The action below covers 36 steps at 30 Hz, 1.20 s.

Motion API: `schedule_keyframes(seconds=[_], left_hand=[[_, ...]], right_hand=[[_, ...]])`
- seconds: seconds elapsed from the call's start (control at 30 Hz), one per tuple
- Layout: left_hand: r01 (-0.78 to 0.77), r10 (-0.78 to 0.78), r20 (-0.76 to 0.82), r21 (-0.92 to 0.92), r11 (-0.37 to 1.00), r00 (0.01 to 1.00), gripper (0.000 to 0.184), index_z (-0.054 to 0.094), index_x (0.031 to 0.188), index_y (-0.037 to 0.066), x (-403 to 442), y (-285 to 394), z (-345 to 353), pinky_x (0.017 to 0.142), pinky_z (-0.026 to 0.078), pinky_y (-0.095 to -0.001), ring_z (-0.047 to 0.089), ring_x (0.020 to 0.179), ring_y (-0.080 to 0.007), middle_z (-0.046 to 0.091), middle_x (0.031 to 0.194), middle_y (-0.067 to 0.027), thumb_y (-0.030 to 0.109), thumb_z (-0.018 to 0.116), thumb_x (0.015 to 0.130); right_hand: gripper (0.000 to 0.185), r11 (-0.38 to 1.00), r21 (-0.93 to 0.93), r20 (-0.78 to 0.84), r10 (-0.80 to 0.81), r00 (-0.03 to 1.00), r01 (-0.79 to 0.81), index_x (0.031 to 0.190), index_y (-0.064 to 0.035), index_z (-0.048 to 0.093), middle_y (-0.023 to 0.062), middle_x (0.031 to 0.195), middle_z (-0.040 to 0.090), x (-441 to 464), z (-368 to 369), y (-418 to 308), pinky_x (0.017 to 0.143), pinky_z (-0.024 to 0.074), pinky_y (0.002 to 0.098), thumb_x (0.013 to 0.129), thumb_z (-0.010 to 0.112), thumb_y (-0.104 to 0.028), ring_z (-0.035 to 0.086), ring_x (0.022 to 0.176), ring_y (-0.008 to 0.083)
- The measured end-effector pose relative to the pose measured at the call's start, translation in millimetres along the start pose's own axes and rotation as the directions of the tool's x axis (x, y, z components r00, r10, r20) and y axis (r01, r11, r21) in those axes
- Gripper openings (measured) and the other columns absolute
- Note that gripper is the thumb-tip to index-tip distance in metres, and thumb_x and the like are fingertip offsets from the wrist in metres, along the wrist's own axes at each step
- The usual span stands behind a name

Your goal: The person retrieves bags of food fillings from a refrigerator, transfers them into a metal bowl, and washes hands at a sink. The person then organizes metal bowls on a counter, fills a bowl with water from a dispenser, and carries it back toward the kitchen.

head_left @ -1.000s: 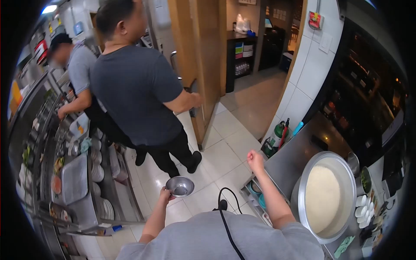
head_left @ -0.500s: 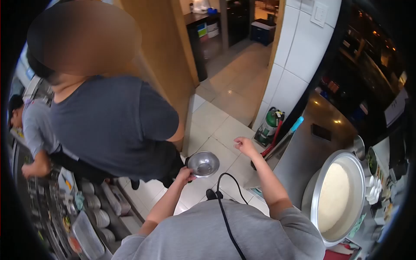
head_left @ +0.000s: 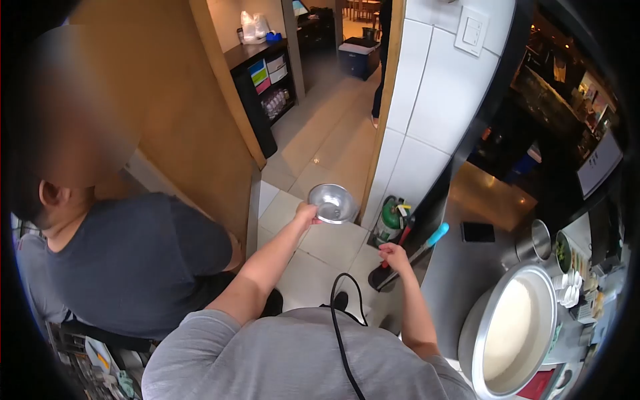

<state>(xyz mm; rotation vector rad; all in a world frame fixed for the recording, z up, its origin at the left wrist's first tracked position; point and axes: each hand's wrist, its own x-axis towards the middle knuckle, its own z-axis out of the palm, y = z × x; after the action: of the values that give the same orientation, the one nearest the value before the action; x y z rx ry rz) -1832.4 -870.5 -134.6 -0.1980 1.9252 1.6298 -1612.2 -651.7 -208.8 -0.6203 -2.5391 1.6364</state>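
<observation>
My left hand (head_left: pixel 307 215) grips the rim of a metal bowl (head_left: pixel 333 204), held out in front of me over the floor near the doorway. The bowl's shiny inside faces up, and I see no contents in it. My right hand (head_left: pixel 395 256) is raised in the air with loosely bent fingers slightly apart and nothing visible in them. It appears close to a green extinguisher (head_left: pixel 389 221) and a blue-handled tool (head_left: pixel 437 235) but I see no grip on either.
A person in a dark shirt (head_left: pixel 127 260) stands close on my left beside the wooden door (head_left: pixel 193 113). On the right, a steel counter (head_left: pixel 443 267) bears a phone (head_left: pixel 478 232) and a large pot (head_left: pixel 475 333) with pale contents. Beyond the doorway stands a cooler (head_left: pixel 359 59).
My left hand has carried the bowl forward and to the right, towards the doorway. My right hand sits lower in view. My view has shifted, and the person appears farther left.
</observation>
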Motion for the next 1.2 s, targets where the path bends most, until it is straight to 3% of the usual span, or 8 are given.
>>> schedule_keyframes(seconds=[0.17,0.5,0.77,0.8,0.9,1.0,1.07,1.2], left_hand=[[0.007,-0.009,-0.085,-0.017,1.0,0.996,0.031,0.046,0.102,0.0,84.1,39.6,-46.9,0.046,0.051,-0.0298,0.058,0.059,-0.0208,0.057,0.078,-0.0124,0.004,0.044,0.072],[0.183,-0.176,-0.506,-0.036,0.982,0.844,0.013,0.056,0.079,-0.003,216.8,-10.6,-211.0,0.037,0.048,-0.0338,0.055,0.053,-0.0228,0.055,0.069,-0.0123,0.006,0.05,0.071],[0.329,-0.33,-0.327,-0.061,0.942,0.885,0.019,0.052,0.09,0.001,390.3,26.2,-255.8,0.044,0.051,-0.0338,0.054,0.057,-0.0234,0.053,0.072,-0.0115,0.002,0.048,0.071],[0.127,-0.147,-0.235,-0.097,0.987,0.961,0.02,0.051,0.091,-0.001,403.5,47.0,-245.7,0.045,0.052,-0.0338,0.055,0.058,-0.0228,0.052,0.075,-0.012,0.001,0.046,0.071],[0.105,-0.121,-0.104,-0.148,0.983,0.987,0.025,0.048,0.096,-0.001,412.7,149.2,-190.3,0.05,0.053,-0.0329,0.057,0.061,-0.022,0.052,0.081,-0.0108,0.003,0.048,0.071],[0.081,-0.076,0.038,-0.16,0.984,0.996,0.032,0.045,0.102,0.005,496.7,174.8,-172.5,0.047,0.052,-0.0294,0.056,0.056,-0.017,0.053,0.076,-0.0073,0.004,0.047,0.07],[0.082,-0.076,0.048,-0.139,0.987,0.996,0.035,0.044,0.104,0.005,538.2,198.1,-161.3,0.047,0.051,-0.03,0.055,0.058,-0.0173,0.052,0.076,-0.0069,0.002,0.047,0.069],[0.07,-0.06,0.113,-0.089,0.994,0.992,0.04,0.042,0.107,0.008,626.7,205.3,-170.8,0.046,0.052,-0.0333,0.055,0.063,-0.0193,0.052,0.08,-0.0086,0.0,0.047,0.068]], right_hand=[[0.03,1.0,0.011,0.111,0.002,0.994,-0.003,0.091,-0.0032,0.059,0.0102,0.08,0.061,86.7,8.4,-13.5,0.069,0.045,0.0271,0.067,0.064,-0.021,0.058,0.074,0.0177],[0.038,0.99,0.011,0.237,-0.14,0.961,0.141,0.1,-0.0052,0.056,0.0119,0.089,0.059,268.2,40.5,-121.9,0.07,0.045,0.0295,0.069,0.063,-0.025,0.057,0.078,0.0208],[0.032,0.987,0.019,0.216,-0.16,0.963,0.159,0.101,-0.0029,0.054,0.0076,0.086,0.059,436.7,58.1,-147.4,0.071,0.0437,0.0248,0.072,0.062,-0.014,0.056,0.079,0.0139],[0.032,0.989,0.019,0.205,-0.145,0.968,0.144,0.101,-0.0029,0.054,0.0076,0.086,0.059,448.4,54.2,-144.3,0.071,0.0437,0.0248,0.072,0.062,-0.014,0.056,0.079,0.0139],[0.033,0.996,0.03,0.183,-0.084,0.98,0.08,0.102,-0.0022,0.054,0.0075,0.086,0.059,473.2,39.7,-134.9,0.07,0.0435,0.0247,0.072,0.062,-0.014,0.056,0.076,0.0144],[0.028,0.994,0.104,0.028,-0.029,0.999,0.026,0.099,-0.0033,0.055,0.0042,0.082,0.058,494.9,32.4,-112.8,0.067,0.0437,0.0247,0.074,0.061,-0.015,0.055,0.073,0.0121],[0.022,0.9,0.421,-0.041,0.142,0.989,-0.112,0.094,-0.0053,0.056,0.0006,0.078,0.057,514.5,30.2,-97.8,0.062,0.0427,0.0235,0.076,0.059,-0.016,0.053,0.069,0.008],[0.017,0.873,0.463,-0.124,0.236,0.964,-0.154,0.092,-0.0067,0.057,-0.0009,0.076,0.057,586.0,17.4,-95.1,0.059,0.041,0.0217,0.077,0.057,-0.014,0.052,0.067,0.0048]])
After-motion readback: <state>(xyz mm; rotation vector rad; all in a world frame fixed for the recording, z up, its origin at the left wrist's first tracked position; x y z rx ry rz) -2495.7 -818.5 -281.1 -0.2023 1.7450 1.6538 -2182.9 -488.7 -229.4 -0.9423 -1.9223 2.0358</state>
